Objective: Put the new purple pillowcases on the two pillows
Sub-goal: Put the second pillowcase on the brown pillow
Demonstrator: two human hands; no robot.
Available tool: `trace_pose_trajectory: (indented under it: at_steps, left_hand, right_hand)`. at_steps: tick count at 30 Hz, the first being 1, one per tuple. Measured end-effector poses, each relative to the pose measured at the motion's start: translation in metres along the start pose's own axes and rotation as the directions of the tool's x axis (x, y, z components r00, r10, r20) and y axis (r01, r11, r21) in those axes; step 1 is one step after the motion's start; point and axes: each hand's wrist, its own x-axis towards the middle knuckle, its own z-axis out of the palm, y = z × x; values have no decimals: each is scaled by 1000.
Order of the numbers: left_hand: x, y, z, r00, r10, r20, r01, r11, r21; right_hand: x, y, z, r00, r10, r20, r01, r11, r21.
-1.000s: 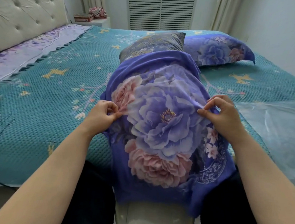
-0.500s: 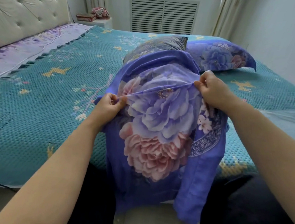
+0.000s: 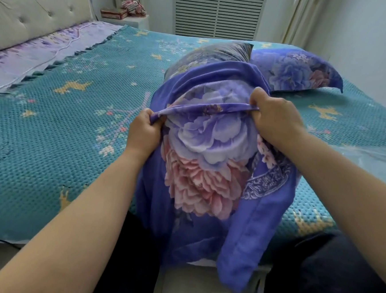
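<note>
Left hand [image 3: 143,134] and right hand [image 3: 274,117] apart, each clenched on an end of a gathered fold of the purple pillowcase [image 3: 209,161], the fold stretched taut between them. Below the hands, printed with a large lilac bloom and a pink one, cloth draped down past the edge of the bed [image 3: 48,149], loose end hanging lowest under the right forearm. Just beyond the hands, dark patterned pillow [image 3: 220,53], near part sheathed in the case, far corner bare. Beyond the right hand, second pillow [image 3: 295,71], already in matching purple, flat on the teal cover. Right of the right forearm, clear plastic sheet [image 3: 371,160]. Far left of the left hand, tufted headboard [image 3: 36,7]; past both pillows, slatted wall vent [image 3: 217,12].
</note>
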Motion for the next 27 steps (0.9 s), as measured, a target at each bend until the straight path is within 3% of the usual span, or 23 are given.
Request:
trace_pose_trajectory:
  at_steps: [5, 8, 12, 15, 19, 21, 24, 27]
  left_hand:
    - [14, 1, 13, 997, -78, 13, 78, 997, 11]
    - [16, 1, 15, 999, -46, 8, 45, 987, 155]
    - [18, -7, 0, 955, -183, 232, 77, 913, 401]
    - [17, -8, -9, 890, -306, 337, 125, 876, 466]
    - [7, -4, -25, 758, -408, 509, 270, 907, 324]
    - [3, -4, -35, 685, -459, 566, 276, 882, 382]
    - [-10, -4, -38, 642, -556, 527, 264, 806, 529]
    - [-26, 0, -38, 610, -642, 465, 304, 731, 611]
  right_hand:
    - [41, 27, 19, 936, 169, 309, -232, 956, 180]
    - [42, 38, 26, 909, 209, 360, -304, 924, 232]
    - [19, 52, 21, 865, 141, 482, -306, 909, 283]
    - [-2, 65, 6, 795, 118, 595, -352, 889, 294]
    - [-24, 66, 2, 846, 207, 492, -283, 955, 86]
    - [-34, 61, 6, 865, 294, 406, -277, 955, -103]
    - [-42, 52, 3, 812, 455, 365, -325, 872, -365]
    - [-45, 50, -2, 777, 489, 396, -344, 857, -384]
